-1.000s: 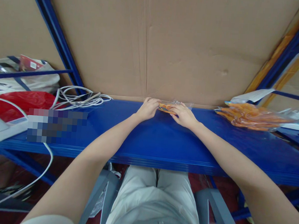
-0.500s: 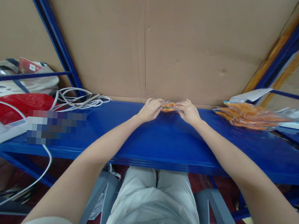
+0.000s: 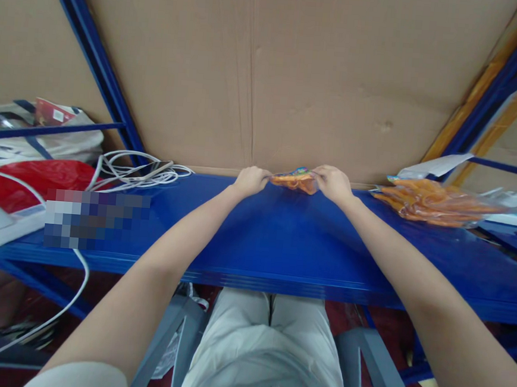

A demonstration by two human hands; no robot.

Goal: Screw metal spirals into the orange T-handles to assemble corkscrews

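Note:
A clear plastic bag with orange contents [image 3: 297, 181] is stretched between my hands near the back edge of the blue table. My left hand [image 3: 251, 182] is closed, pinching the bag's left side. At the right upper corner, my right hand [image 3: 333, 184] grips it between thumb and fingers. Some blue and green print shows along the bag's upper edge. What exactly lies inside is too small to make out.
A heap of similar orange-filled bags [image 3: 437, 201] lies on the right of the blue table [image 3: 290, 249]. Coiled white cable [image 3: 139, 169], a red bag [image 3: 40, 179] and a white power strip [image 3: 9, 227] are on the left. A cardboard wall [image 3: 316, 79] stands behind.
My hands have moved farther apart. The bag between them is now spread out and lifted, with its orange contents and coloured print showing more.

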